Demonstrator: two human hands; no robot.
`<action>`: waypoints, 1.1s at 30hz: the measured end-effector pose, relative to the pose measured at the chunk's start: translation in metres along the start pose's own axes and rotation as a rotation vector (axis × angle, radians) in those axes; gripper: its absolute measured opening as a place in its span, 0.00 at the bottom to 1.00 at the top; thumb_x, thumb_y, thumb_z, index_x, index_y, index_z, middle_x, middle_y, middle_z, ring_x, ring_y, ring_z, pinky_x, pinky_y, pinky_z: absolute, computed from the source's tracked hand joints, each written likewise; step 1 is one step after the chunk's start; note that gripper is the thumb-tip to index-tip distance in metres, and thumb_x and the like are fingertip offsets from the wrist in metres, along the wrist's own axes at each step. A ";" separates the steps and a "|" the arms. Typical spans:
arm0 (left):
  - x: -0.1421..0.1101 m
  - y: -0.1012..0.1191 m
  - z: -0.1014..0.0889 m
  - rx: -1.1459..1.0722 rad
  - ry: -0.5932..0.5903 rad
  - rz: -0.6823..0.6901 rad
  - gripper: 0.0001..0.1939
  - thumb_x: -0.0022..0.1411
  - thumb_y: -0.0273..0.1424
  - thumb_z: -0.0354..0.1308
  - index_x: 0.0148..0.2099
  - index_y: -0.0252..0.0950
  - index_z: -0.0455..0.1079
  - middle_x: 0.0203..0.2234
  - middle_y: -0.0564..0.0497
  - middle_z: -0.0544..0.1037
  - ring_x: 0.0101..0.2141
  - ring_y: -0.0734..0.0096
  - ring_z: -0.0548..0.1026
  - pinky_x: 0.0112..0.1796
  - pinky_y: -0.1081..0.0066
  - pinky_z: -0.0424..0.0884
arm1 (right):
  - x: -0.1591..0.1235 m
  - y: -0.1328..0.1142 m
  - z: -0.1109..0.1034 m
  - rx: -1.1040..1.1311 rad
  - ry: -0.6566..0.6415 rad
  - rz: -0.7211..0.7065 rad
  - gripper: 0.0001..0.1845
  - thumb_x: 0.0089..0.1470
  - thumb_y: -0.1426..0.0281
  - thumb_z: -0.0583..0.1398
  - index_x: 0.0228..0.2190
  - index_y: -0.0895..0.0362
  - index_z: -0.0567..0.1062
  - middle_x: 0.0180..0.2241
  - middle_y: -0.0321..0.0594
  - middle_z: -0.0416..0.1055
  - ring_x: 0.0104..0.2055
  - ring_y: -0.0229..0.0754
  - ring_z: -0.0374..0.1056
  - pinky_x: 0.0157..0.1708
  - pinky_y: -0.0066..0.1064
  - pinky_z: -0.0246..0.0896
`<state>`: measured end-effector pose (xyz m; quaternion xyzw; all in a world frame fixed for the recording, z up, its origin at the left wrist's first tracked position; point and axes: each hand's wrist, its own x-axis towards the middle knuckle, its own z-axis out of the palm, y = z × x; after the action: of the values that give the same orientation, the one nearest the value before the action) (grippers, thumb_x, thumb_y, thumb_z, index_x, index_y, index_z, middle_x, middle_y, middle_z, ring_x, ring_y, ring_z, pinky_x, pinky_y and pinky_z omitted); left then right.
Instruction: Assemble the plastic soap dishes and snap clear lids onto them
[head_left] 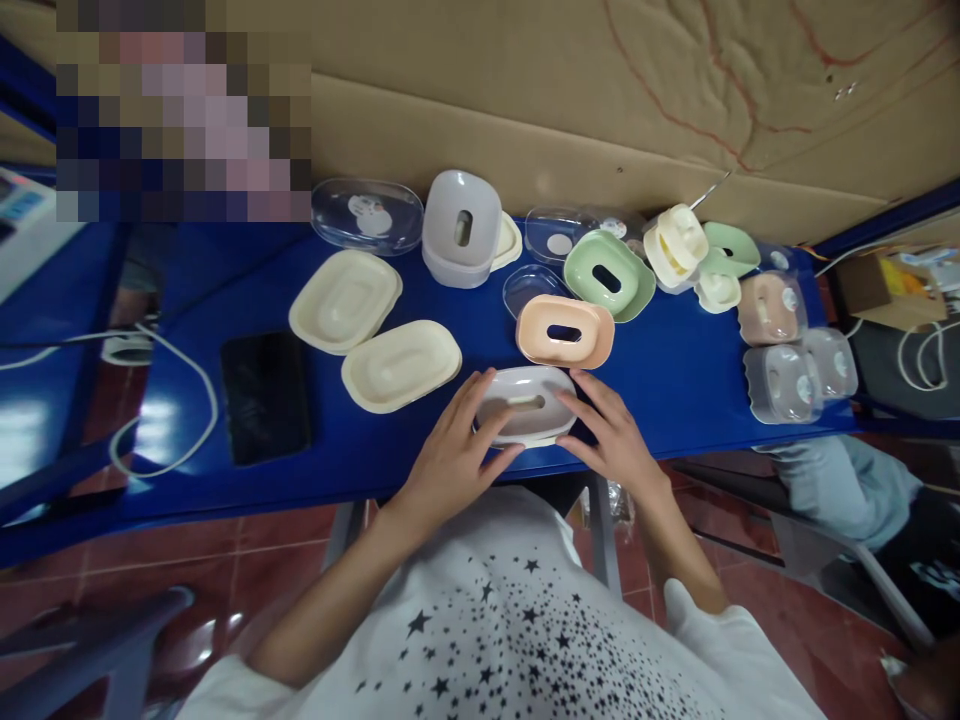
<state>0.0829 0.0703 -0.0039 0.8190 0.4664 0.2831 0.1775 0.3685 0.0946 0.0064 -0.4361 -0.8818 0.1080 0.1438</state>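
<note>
Tray [540, 382], grey, slotted: near the bench [675, 405] front edge, before me, a cream piece [545, 441] showing beneath. Opening up; long axis left to right. My left hand [459, 440], half-curled, grips one end; my right hand [611, 432], likewise, the other. Step, I judge: seating the pieces together; next calls for even pressure from both sides.

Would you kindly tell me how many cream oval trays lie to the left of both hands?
2: one, the farther cream tray, towards the back; the other, the nearer cream tray, beside the left hand. Any stacked underneath are hidden.
</note>
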 end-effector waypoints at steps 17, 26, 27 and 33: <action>-0.013 -0.043 -0.044 0.310 0.158 -0.201 0.36 0.73 0.36 0.63 0.78 0.47 0.57 0.77 0.38 0.57 0.75 0.36 0.57 0.68 0.35 0.64 | 0.003 -0.012 0.011 -0.018 -0.026 -0.131 0.27 0.73 0.62 0.60 0.70 0.47 0.69 0.72 0.38 0.65 0.78 0.50 0.56 0.77 0.56 0.54; -0.025 -0.049 -0.039 0.349 0.127 -0.243 0.19 0.76 0.34 0.59 0.65 0.44 0.74 0.68 0.40 0.74 0.67 0.43 0.72 0.68 0.42 0.64 | 0.017 -0.008 0.003 0.043 0.027 -0.067 0.26 0.75 0.63 0.56 0.71 0.45 0.68 0.73 0.37 0.64 0.77 0.48 0.57 0.75 0.54 0.56; -0.024 -0.049 -0.039 0.345 0.132 -0.248 0.18 0.76 0.34 0.59 0.65 0.44 0.74 0.68 0.40 0.74 0.67 0.43 0.72 0.68 0.41 0.64 | 0.019 -0.004 -0.001 0.037 0.071 -0.033 0.26 0.76 0.65 0.55 0.70 0.45 0.68 0.72 0.37 0.65 0.77 0.48 0.57 0.75 0.54 0.57; -0.024 -0.050 -0.036 0.342 0.175 -0.276 0.18 0.76 0.32 0.58 0.65 0.45 0.73 0.68 0.39 0.73 0.67 0.41 0.72 0.68 0.33 0.60 | 0.034 0.012 -0.011 -0.057 0.116 0.057 0.28 0.74 0.72 0.53 0.70 0.45 0.68 0.72 0.39 0.66 0.75 0.51 0.60 0.73 0.56 0.56</action>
<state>0.0173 0.0752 -0.0104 0.7380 0.6287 0.2429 0.0323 0.3614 0.1296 0.0185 -0.4703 -0.8620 0.0613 0.1790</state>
